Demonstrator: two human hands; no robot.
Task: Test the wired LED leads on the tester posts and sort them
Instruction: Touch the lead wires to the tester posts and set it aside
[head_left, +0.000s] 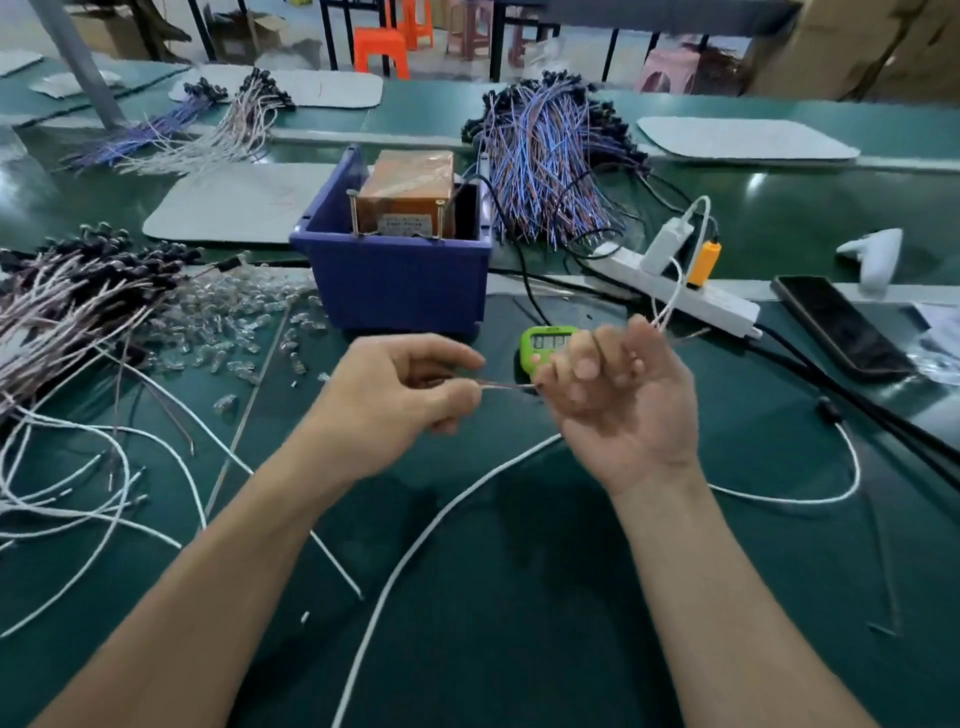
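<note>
Holding a thin pinkish wired lead (506, 385) between both hands, I can see only the short stretch that crosses the gap; each end is buried in my fingers, so I cannot tell which end carries the LED. My left hand (405, 395) pinches it between thumb and forefinger, knuckles up. My right hand (623, 400), palm turned toward me, has its fingers curled round the other end. The hands are close but not touching. The lead runs nearly level from left to right, its long axis across my view, held up off the dark green desk (571, 597) just in front of the blue plastic bin (389, 280). In that bin stands the orange-brown taped tester block (405, 192), with thin upright posts (353, 215) at its near corners; its label is too small to read. A small bright green counter (540, 343) lies behind my right hand, its right half covered by my fingers and its display blurred. Fine strands rise above my right fingertips, too smeared to sort from the white charger cable (667, 312) passing behind them. At the left edge a heap of pinkish leads with black caps (78, 296) is cut off by the frame, with loose clear LEDs (234, 322) beside it.
</note>
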